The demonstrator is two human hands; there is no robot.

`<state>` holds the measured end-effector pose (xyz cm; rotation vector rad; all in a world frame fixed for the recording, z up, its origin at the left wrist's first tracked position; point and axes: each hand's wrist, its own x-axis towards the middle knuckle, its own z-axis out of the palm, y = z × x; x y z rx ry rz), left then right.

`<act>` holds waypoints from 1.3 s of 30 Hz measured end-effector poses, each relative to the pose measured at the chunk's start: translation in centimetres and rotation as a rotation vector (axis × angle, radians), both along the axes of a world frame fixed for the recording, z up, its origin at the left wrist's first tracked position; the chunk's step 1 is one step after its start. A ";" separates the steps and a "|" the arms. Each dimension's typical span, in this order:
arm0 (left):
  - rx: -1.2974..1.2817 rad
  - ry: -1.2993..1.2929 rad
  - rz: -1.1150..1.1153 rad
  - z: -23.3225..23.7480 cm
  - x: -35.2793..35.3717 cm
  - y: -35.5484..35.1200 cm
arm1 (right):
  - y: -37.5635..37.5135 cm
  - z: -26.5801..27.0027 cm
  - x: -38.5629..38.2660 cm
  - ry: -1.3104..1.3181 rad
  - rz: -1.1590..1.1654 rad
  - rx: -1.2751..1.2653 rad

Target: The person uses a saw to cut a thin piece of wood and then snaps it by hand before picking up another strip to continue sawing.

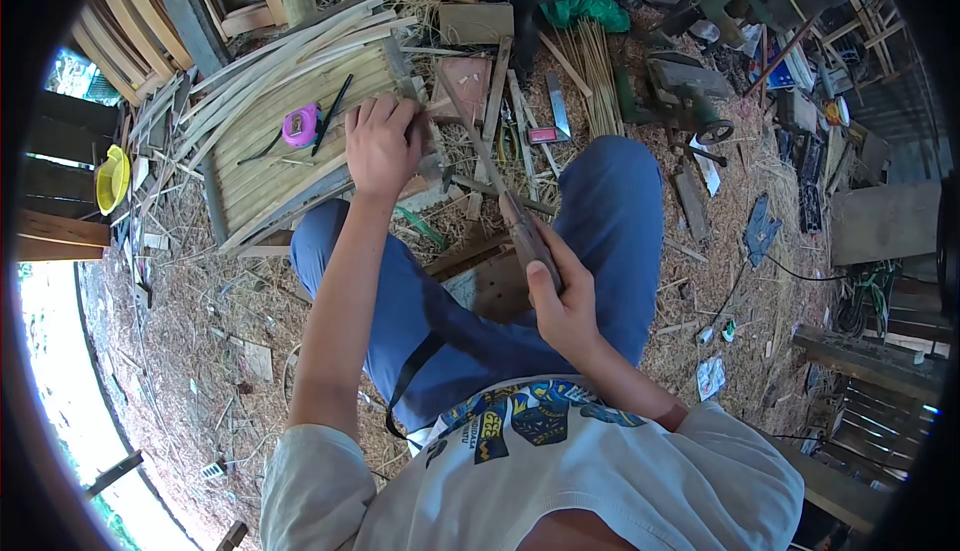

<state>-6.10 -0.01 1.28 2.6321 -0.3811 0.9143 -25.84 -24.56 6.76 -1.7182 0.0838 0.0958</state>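
My right hand (563,296) is closed around the wooden handle of a long, narrow-bladed knife (484,158). Its blade points up and left, beyond my knees. Over the right edge of a slatted wooden panel (265,176), my left hand (383,146) has its fingers curled down; whatever they grip is hidden beneath them. Left of that hand, a pink tape measure (300,126) and a dark pen-like stick (332,114) lie on the slats. Loose thin strips (290,56) are piled along the panel's far side.
A metal-bladed square (557,106), a small red box (543,136) and a bundle of thin sticks (592,71) lie ahead. A vise-like metal machine (690,101) stands at right. Shavings cover the floor (190,321). A yellow bowl-shaped thing (112,180) is at far left.
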 end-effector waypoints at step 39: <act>-0.025 0.035 0.016 0.3 0.0 0.0 | 1.4 -1.1 3.2 -0.143 0.039 -0.135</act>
